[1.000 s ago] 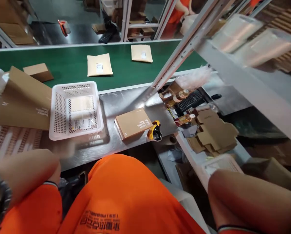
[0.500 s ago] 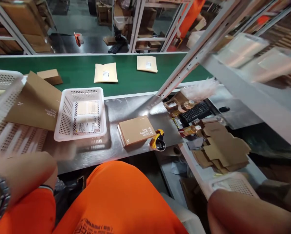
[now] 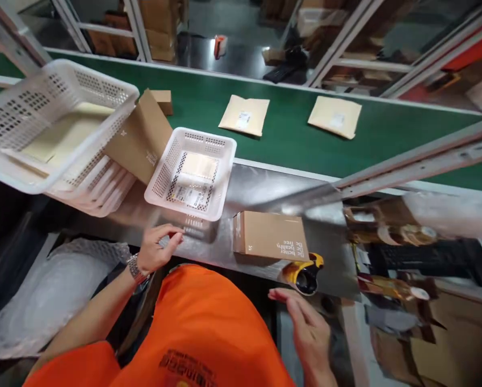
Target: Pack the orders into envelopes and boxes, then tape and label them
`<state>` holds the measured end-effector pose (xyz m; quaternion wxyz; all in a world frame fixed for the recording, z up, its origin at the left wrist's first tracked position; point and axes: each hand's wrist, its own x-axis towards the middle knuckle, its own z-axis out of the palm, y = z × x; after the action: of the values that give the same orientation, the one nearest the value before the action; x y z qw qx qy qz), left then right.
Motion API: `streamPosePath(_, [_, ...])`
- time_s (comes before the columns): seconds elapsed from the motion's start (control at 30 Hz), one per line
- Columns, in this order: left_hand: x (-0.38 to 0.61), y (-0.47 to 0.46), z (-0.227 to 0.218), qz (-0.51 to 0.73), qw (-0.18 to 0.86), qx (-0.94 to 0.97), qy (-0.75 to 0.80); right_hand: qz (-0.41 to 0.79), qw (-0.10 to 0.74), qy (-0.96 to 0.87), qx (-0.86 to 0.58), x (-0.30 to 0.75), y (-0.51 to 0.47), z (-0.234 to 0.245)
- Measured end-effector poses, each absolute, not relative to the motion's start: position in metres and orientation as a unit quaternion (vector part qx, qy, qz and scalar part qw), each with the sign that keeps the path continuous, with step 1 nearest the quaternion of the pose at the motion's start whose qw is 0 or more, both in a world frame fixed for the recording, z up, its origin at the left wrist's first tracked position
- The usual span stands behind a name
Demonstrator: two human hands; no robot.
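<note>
My left hand (image 3: 160,248) hovers at the near edge of the metal bench, its thumb and index finger apart and nothing between them. Just beyond it stands a white perforated basket (image 3: 154,200) with a labelled packet (image 3: 188,194) inside. My right hand (image 3: 305,328) is low on the right, fingers stretched out and holding nothing. Closest to that hand is a yellow-and-black tape dispenser (image 3: 314,264) at the bench edge. It sits against the corner of a brown cardboard box (image 3: 271,234) with white lettering.
A large white basket (image 3: 35,185) rests on stacked baskets at left, beside a tilted cardboard box (image 3: 142,140). Two padded envelopes (image 3: 247,115) and a small box (image 3: 162,101) lie on the green conveyor (image 3: 289,121). A metal post (image 3: 422,161) slants across the right. Bubble wrap (image 3: 63,295) lies lower left.
My view has swung left, so the bench items sit farther right in the picture. Both hands have come in toward my body and now show clearly; the basket and box have not visibly moved.
</note>
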<state>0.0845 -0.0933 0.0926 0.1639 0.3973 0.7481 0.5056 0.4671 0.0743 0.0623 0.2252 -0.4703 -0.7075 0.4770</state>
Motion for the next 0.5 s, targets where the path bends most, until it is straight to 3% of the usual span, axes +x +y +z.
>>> streamPosePath(0.2, [0.121,-0.143,-0.044,0.388,0.452,0.18,0.782,0.537,0.072,-0.712,-0.447,0.435,0.076,0.024])
streamPosePath(0.33, [0.148,-0.186,-0.117,0.301,0.5,0.047,0.81,0.536,0.018,-0.736,-0.414,0.425,0.084,0.014])
streamPosePath(0.5, [0.173,-0.237,-0.143,0.315,0.539,-0.037,0.78,0.544,-0.043,-0.735,-0.404,0.427,0.086,-0.009])
